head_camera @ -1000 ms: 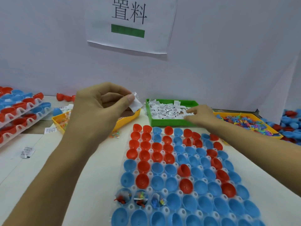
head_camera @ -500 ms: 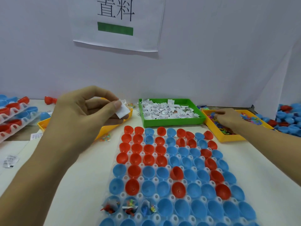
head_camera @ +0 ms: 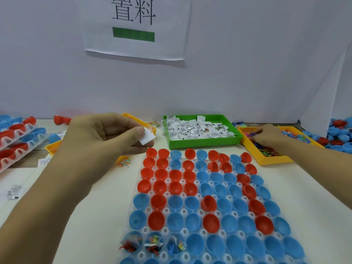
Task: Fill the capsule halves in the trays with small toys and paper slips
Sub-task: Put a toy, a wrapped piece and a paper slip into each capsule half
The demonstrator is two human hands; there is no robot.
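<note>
A white table [head_camera: 91,221] carries, at centre, a clear tray [head_camera: 202,212] whose pockets hold red and blue capsule halves [head_camera: 192,221], open side up. In the nearest full row, the three leftmost blue halves [head_camera: 152,242] already contain small toys and paper; the others in view appear empty. A white wall behind bears a paper sign [head_camera: 134,25] with a green bar. Beyond the tray stands a green bin [head_camera: 202,142] of paper slips [head_camera: 196,128], with a yellow bin [head_camera: 266,159] of small coloured toys [head_camera: 297,134] to its right and a second yellow bin [head_camera: 52,148] to its left, largely hidden by the arm. Further trays of halves [head_camera: 17,138] lie at far left; loose halves [head_camera: 339,130] are heaped at far right. The left hand [head_camera: 102,138], raised above the table left of the tray, pinches a white paper slip [head_camera: 147,138] between thumb and curled fingers. The right hand [head_camera: 266,135] reaches into the toy bin, fingers bent down among the toys; whether they grasp anything cannot be determined.
</note>
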